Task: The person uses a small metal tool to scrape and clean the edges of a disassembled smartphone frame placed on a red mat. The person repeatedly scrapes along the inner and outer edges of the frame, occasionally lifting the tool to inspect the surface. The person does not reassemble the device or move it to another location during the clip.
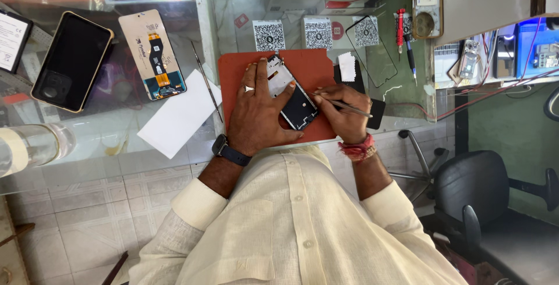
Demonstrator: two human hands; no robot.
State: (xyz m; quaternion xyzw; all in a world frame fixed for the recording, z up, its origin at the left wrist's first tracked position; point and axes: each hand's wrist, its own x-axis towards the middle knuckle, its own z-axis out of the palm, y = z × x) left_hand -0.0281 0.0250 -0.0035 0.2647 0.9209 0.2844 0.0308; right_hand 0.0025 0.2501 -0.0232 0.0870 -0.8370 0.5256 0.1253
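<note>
Bright, even daylight fills the view, and everything stays sharp. A lamp's glare spots the glass-topped counter [116, 128] at the upper left. Edges bend slightly outward.

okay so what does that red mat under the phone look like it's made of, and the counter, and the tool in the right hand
The red mat: matte and even, probably rubber or silicone; no shine. The counter: clear glass, glossy, since floor tiles and shelf goods show through it and a lamp reflects off it. The tool in the right hand: thin, grey and glinting, likely metal, though too small to be sure.
</note>
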